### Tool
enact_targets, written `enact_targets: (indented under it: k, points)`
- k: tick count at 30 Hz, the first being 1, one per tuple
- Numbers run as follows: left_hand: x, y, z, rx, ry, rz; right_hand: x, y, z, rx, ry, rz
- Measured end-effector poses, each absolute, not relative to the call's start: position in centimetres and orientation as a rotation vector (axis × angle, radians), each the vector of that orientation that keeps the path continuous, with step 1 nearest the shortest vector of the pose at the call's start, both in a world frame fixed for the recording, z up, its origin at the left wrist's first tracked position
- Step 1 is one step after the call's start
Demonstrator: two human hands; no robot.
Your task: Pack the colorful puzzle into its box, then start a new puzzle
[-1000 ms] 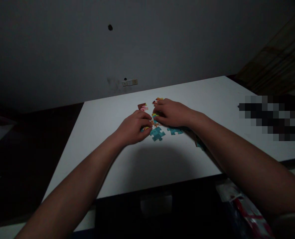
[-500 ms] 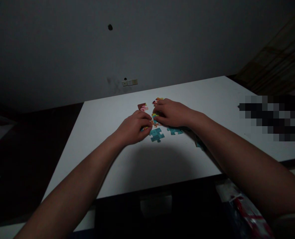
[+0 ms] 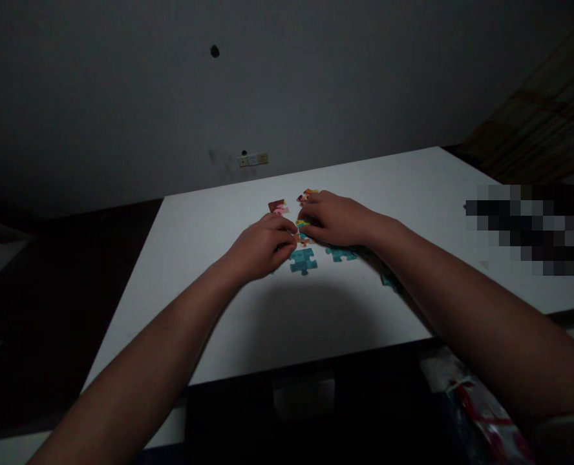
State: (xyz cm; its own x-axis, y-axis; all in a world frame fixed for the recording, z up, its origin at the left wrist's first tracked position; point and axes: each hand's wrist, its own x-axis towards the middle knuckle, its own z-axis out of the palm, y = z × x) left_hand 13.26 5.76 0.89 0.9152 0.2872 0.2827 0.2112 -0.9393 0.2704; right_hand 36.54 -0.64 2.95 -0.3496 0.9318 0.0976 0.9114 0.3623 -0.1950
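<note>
My left hand [image 3: 265, 245] rests on the white table with its fingers curled and the thumb close to the index finger. It closes on a puzzle piece that is mostly hidden under the fingers. My right hand [image 3: 338, 218] faces it, with thumb and fingers bent around a colourful yellow-and-teal puzzle piece [image 3: 304, 231]. Just in front of the hands lie a teal puzzle piece [image 3: 303, 260] and another teal piece [image 3: 341, 254]. Beyond my left hand is a brown-and-pink piece [image 3: 278, 206]. An orange piece [image 3: 307, 194] shows past my right fingertips.
The white table [image 3: 209, 213] stands near a grey wall with sockets [image 3: 253, 159]. More dark teal pieces [image 3: 388, 281] lie partly under my right forearm. A pixelated dark patch [image 3: 534, 229] covers the table's right side. A red-and-clear plastic package [image 3: 481, 407] is below the front edge.
My left thumb has closed inward, and the orange bit seen between its fingers is now hidden. The nearest teal piece has shifted and turned slightly. My right hand stays almost in place.
</note>
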Motion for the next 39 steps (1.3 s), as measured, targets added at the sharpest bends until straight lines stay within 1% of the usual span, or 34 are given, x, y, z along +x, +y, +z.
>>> enact_targets:
  k: [17,24,31,34,39]
  points:
    - [13.11,5.71,1.16,2.887,0.471,0.505,36.63,-0.6,2.76,-1.672,-2.426,0.154]
    - [12.95,5.36,1.32,2.881,0.491,0.473,36.37,-0.98,3.1,-1.597,-2.455,0.225]
    - [12.85,5.21,1.52,2.878,0.645,0.425,36.05,-0.87,3.26,-1.608,-2.393,0.277]
    - [12.82,5.36,1.41,2.877,0.656,0.438,36.08,-0.83,3.34,-1.724,-2.356,0.234]
    - [12.73,5.66,1.16,2.858,0.653,0.485,36.6,-0.71,3.65,-1.83,-2.322,0.067]
